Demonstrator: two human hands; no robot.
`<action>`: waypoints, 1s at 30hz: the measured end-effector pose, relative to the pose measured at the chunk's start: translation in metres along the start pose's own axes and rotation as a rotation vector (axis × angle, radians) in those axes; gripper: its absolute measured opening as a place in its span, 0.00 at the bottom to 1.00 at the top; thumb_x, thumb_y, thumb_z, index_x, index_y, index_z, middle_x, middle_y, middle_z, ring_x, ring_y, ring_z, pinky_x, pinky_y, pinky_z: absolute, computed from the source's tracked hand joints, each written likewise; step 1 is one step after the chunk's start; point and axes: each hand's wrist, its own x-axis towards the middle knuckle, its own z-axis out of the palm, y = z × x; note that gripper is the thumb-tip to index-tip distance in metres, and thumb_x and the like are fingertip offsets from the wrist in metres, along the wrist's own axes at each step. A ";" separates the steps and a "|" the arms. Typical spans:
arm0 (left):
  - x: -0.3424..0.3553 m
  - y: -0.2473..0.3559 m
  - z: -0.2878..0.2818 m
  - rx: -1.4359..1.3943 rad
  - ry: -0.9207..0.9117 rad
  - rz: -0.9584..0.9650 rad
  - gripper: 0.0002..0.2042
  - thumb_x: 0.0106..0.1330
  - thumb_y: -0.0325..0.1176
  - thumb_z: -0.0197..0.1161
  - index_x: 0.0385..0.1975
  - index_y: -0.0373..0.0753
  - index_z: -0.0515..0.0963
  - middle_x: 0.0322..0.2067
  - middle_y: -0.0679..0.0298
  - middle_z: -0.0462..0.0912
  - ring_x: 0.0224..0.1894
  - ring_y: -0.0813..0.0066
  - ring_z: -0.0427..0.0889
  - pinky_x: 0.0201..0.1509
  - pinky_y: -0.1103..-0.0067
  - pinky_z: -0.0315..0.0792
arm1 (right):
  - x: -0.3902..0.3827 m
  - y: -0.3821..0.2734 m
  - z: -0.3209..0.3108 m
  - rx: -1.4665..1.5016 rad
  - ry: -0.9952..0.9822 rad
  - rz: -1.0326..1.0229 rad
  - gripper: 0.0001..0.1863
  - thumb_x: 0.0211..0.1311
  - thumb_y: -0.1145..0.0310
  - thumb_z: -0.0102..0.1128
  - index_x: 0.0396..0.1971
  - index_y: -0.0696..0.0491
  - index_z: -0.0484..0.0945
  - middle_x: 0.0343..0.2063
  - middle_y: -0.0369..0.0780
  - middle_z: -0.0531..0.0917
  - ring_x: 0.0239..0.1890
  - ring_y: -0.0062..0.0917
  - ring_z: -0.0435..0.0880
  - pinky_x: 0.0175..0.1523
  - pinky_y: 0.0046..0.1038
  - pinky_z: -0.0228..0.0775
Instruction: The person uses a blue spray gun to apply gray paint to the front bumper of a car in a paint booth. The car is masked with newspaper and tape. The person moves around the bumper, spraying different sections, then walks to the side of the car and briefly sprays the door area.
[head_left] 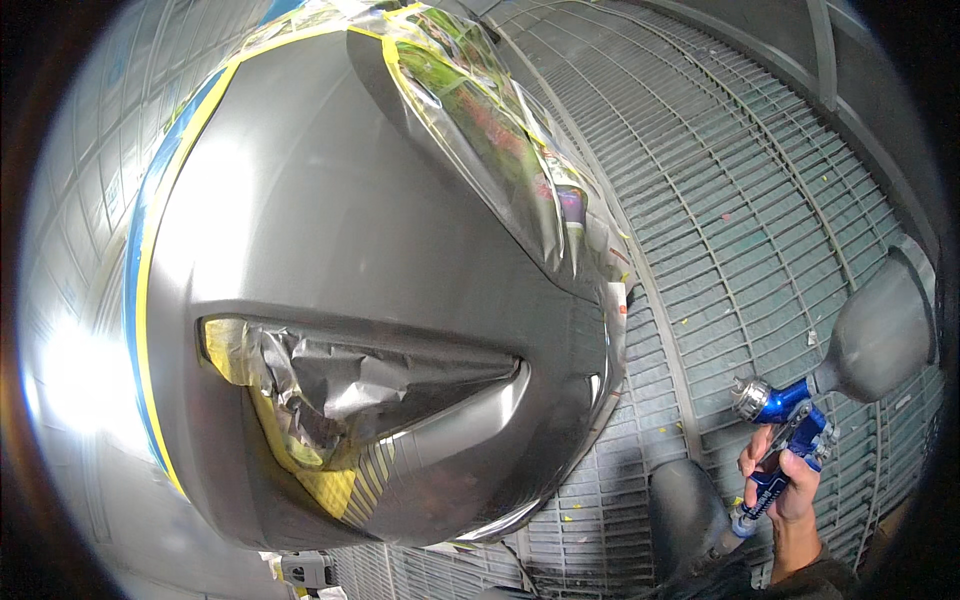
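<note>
In my right hand (795, 490), fingers wrapped round its handle, is a blue spray gun (800, 432) with a silver nozzle cap facing left. A grey, cloudy cup (880, 330) is attached to the gun and sticks out to the right. The gun is held apart from a large, glossy grey car body part (330, 190) that fills the left and middle. Crumpled silvery masking film (370, 375) with yellow tape covers a wedge-shaped recess in it. Yellow tape (150, 260) also runs along its left edge. My left hand is outside the picture.
Patterned masking sheets (490, 130) cover the body part's far right side. Metal grating (720, 200) makes up the floor, with small scraps on it. A dark rounded shape (690, 515), hard to identify, lies left of my hand. A small grey box-like object (308, 570) shows at the lower edge.
</note>
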 end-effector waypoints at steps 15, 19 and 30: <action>0.014 -0.011 0.026 0.064 0.032 0.125 0.13 0.59 0.45 0.62 0.35 0.44 0.82 0.28 0.51 0.83 0.30 0.47 0.82 0.34 0.59 0.74 | 0.057 -0.043 0.077 0.121 -0.202 -0.062 0.24 0.60 0.57 0.58 0.36 0.67 0.67 0.30 0.45 0.72 0.30 0.31 0.77 0.15 0.24 0.79; 0.018 -0.017 0.044 0.075 0.086 0.178 0.14 0.60 0.46 0.62 0.36 0.44 0.82 0.28 0.50 0.83 0.30 0.47 0.81 0.33 0.58 0.74 | 0.064 -0.073 0.124 0.027 -0.246 -0.086 0.23 0.61 0.59 0.57 0.38 0.67 0.67 0.32 0.44 0.72 0.35 0.31 0.77 0.18 0.22 0.80; -0.021 0.016 0.011 0.050 0.641 0.373 0.10 0.59 0.43 0.66 0.32 0.45 0.82 0.22 0.55 0.78 0.23 0.54 0.77 0.26 0.63 0.71 | 0.001 -0.084 0.167 -0.325 -0.210 -0.181 0.25 0.58 0.52 0.58 0.35 0.64 0.72 0.25 0.45 0.77 0.27 0.26 0.79 0.16 0.19 0.74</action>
